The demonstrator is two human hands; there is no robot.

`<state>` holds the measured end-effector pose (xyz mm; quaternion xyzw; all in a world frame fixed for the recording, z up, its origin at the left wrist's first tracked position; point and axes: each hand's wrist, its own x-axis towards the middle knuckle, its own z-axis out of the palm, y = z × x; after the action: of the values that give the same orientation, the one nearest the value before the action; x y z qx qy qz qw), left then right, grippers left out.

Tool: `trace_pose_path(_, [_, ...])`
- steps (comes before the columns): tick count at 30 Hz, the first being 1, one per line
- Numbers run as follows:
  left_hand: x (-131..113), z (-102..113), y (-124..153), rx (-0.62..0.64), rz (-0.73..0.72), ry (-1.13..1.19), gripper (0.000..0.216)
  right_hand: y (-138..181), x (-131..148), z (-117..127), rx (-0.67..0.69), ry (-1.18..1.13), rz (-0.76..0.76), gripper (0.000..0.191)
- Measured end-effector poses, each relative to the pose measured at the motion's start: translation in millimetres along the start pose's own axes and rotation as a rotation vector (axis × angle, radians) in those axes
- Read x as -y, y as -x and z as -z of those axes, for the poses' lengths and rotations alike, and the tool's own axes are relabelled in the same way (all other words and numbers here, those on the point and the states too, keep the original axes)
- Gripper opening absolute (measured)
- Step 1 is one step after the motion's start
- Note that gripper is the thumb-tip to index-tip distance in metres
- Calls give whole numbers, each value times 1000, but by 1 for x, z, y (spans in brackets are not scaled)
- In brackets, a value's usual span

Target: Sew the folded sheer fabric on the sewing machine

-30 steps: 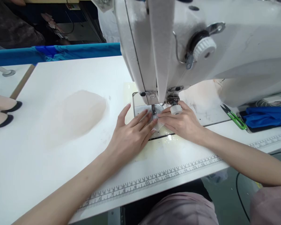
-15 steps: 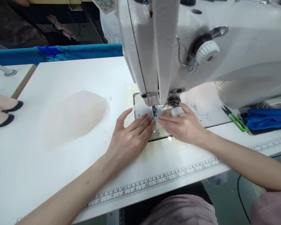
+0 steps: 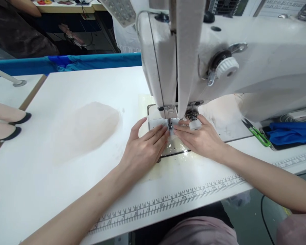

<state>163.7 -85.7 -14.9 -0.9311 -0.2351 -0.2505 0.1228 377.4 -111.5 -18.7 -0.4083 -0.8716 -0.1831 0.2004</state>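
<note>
A white sewing machine (image 3: 232,61) stands on the white table (image 3: 66,183). My left hand (image 3: 142,149) lies flat, fingers stretched out, pressing a small white fabric piece (image 3: 156,123) against the metal needle plate (image 3: 173,149) just left of the presser foot (image 3: 170,125). My right hand (image 3: 200,137) rests flat on the other side, its fingertips at the needle, also holding the fabric down. A white knob (image 3: 194,124) sits just above the right hand's knuckles.
A pile of sheer pale pink fabric (image 3: 84,129) lies on the table to the left. Green thread snips (image 3: 255,132) and blue cloth (image 3: 293,131) lie at the right. A printed ruler (image 3: 168,204) runs along the front edge. Two beige, black-tipped items (image 3: 7,119) show at far left.
Both hands have slid the small fabric piece slightly away from me under the presser foot. The view has tilted down a little.
</note>
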Motion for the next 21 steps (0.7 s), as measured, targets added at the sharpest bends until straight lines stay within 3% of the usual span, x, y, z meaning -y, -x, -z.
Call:
trace_pose_path(17, [6,-4,1,40,56,63,26,-1,0,-3,15,41,-3,26])
trace_pose_path(21, [5,0,2,105,147,17,43,-2,0,0,17,18,0,29])
